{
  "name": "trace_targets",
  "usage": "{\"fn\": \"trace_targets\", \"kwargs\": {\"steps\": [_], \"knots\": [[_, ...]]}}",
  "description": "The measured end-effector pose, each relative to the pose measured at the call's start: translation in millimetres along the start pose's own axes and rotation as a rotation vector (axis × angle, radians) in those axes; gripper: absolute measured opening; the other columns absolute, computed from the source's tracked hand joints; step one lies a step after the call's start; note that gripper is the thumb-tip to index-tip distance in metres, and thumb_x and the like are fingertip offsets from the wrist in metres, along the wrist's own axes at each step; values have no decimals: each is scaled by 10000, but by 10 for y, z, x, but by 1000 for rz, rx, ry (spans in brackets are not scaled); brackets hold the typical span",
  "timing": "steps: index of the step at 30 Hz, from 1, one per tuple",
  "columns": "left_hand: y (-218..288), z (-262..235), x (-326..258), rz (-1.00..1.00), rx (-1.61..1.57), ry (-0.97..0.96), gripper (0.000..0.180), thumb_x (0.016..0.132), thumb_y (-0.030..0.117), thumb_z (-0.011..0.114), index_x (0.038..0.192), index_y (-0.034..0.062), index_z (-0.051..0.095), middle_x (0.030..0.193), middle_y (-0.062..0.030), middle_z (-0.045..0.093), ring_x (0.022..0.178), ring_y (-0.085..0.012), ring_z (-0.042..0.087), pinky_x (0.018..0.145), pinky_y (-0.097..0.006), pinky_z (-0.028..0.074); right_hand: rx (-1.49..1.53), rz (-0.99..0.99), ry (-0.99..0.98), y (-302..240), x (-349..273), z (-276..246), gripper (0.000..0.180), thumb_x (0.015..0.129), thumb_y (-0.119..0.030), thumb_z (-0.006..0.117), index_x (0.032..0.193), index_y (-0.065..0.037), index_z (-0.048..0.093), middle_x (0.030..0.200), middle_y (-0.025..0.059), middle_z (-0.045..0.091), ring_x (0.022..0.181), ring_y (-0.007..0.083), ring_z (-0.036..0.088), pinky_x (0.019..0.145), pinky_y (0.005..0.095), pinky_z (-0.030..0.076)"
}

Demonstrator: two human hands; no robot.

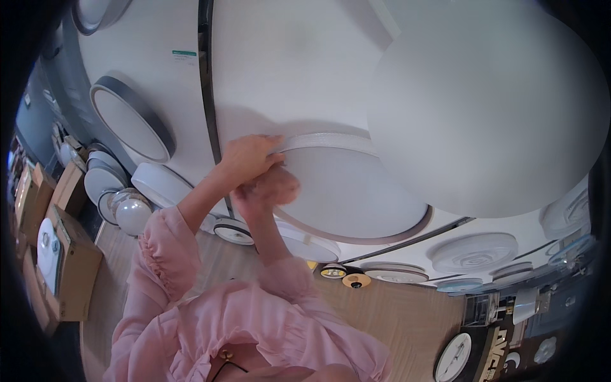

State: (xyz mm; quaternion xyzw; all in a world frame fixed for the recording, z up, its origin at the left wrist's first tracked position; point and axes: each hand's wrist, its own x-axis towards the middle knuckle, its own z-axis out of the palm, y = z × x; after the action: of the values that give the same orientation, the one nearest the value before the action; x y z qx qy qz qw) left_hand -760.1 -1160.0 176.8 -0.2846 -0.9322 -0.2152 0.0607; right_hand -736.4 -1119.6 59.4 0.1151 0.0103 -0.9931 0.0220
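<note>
On a white panel, a large round lamp was held flat by its back, its face turned outward. At its upper left edge, along a pale, textured band, the fingertips of the left hand were laid with the fingers stretched out; whether the edge was being gripped could not be told. Just below, the right hand (blurred in the view) was set close beside the left, its fingers seemingly curled in front of the lamp's left side; whether anything was grasped by it could not be told either.

Above the band, open room was offered by the plain stretch of panel, bounded on the left by a dark upright seam, near which the left wrist was placed. On the right, the lamp's upper edge was hidden by a big white rounded shade, and room on that side was narrowed in the view. Beyond the seam, a grey-rimmed lamp was mounted well apart from the hands. Below, a dark-ringed lamp was seen near the right forearm, and farther down the wooden floor was spread out.
</note>
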Motion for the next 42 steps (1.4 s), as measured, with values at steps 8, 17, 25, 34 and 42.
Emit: {"fn": "trace_targets", "kwargs": {"steps": [8,17,25,34,42], "knots": [[-32,193,93,220,-232,279,196,827,127,568,998,72,645,874,-138,645,774,-327,609,695,-365,492,-1583,-1717,202,-832,-624,-176,236,872,-242,496,1075,-132,546,1003,37,540,921,191,529,813,348,436],[96,228,70,162,-112,223,191,817,144,548,979,80,625,763,-149,619,683,-343,588,587,-410,468,-2554,-1802,-324,-1539,-365,143,284,730,-257,607,1005,-189,632,1190,52,532,1157,223,468,943,537,317],[-3,368,54,265,-212,466,173,818,105,566,977,67,624,759,-138,627,650,-322,598,560,-384,474,-1747,-2288,673,-2846,-908,-281,572,714,-429,598,1153,-69,521,1230,159,485,1188,347,417,1002,518,234],[-42,398,63,264,-165,487,189,799,69,556,977,71,621,773,-124,636,663,-311,606,569,-380,480,-1270,-1599,869,-1712,-98,-1820,534,733,-394,591,1173,-98,529,1199,139,523,1184,344,419,1010,539,224],[-5,411,50,251,-164,486,204,802,75,541,991,74,618,787,-120,639,670,-314,609,568,-380,484,-2073,-1702,242,-1229,105,-1489,505,750,-364,585,1191,-124,536,1171,121,557,1180,342,420,1018,558,215]]}}
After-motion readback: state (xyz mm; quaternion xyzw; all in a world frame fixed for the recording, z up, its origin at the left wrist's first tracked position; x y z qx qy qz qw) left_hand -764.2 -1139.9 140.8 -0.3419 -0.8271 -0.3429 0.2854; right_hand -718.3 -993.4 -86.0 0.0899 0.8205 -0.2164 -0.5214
